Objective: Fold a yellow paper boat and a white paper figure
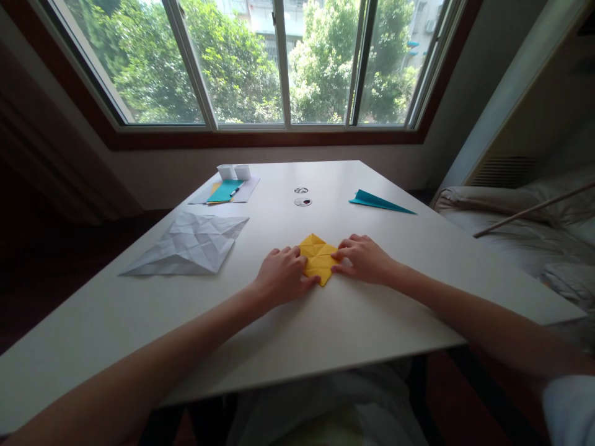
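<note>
Yellow folded paper (318, 257), resting on the white table (279, 341).
We find the left hand (284, 272) and right hand (365, 259) partly curled, each gripping an opposite side, presumably to steady the folds.

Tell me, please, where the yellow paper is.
In the head view, the yellow paper is just right of centre, between the left hand and right hand.
</note>
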Motion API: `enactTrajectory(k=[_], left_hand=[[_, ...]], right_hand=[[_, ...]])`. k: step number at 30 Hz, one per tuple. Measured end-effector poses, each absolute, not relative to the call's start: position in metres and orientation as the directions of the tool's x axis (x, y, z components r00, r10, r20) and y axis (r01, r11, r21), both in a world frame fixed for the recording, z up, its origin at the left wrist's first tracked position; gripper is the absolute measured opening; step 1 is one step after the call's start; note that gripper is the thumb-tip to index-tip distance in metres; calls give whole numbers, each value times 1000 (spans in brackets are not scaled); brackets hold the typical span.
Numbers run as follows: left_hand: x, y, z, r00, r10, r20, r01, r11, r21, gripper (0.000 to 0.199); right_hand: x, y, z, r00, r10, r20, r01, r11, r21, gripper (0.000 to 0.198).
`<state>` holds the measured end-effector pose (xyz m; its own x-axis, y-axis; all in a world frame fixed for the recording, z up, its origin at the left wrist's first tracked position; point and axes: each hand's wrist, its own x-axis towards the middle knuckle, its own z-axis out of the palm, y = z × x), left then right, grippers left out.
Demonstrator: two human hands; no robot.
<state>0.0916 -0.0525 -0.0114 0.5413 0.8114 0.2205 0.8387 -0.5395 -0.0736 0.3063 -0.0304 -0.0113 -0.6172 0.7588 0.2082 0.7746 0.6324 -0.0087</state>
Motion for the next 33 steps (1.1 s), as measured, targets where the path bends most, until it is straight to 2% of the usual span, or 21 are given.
enactTrajectory(k=[7,12,15,20,22,25,27,30,33], left_hand=[[88,-57,-5,456,867,201,886,-421,-192,50],[87,-56,-2,408,895,179,907,-374,-196,52],[88,-56,-2,396,900,179,913,-365,-184,52],[86,-55,-3,394,900,184,916,-369,-157,49],[80,-50,-4,404,897,176,914,-390,-113,43],[68,-35,-8,408,895,181,909,-416,5,32],[60,-21,-14,357,909,217,917,-385,104,32],[50,-3,-25,332,925,188,887,-373,271,36],[47,7,-31,375,909,181,820,-416,393,35]], right_hand=[[312,-28,-4,-558,810,177,825,565,16,33],[310,-30,-6,-569,793,220,822,561,101,33],[307,-31,-9,-649,711,269,757,637,142,28],[303,-37,-14,-863,450,229,470,882,35,26],[301,-38,-16,-890,405,210,409,912,-24,28],[301,-37,-17,-887,413,206,400,911,-102,30],[303,-34,-17,-884,419,208,395,907,-144,30],[306,-31,-18,-879,427,213,392,900,-189,31],[307,-30,-19,-877,431,213,389,897,-211,32]])
